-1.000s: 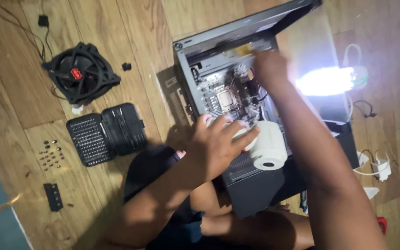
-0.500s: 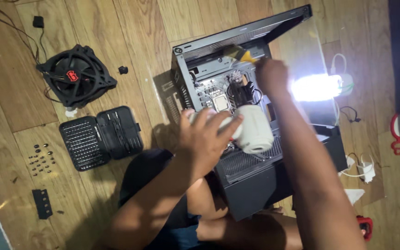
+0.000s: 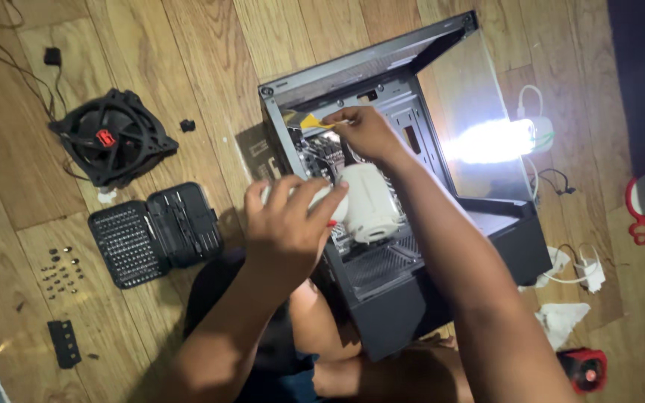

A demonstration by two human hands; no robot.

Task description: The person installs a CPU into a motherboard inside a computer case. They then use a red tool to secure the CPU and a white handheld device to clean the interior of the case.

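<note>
A black computer case lies open on the wooden floor, its inside facing up at me. My left hand grips a white cylindrical blower-like device over the case opening. My right hand reaches into the upper part of the case and pinches a thin yellow-tipped tool against the inner parts. My legs lie under the case's near end.
A black fan with a red centre and an open black bit set lie left of the case. Several loose screws and a black bracket lie farther left. A bright lamp, a white cable and a red-rimmed mirror are on the right.
My right hand has moved left across the case interior and now holds the yellow-tipped tool near the top corner. My left hand keeps the white device over the case.
</note>
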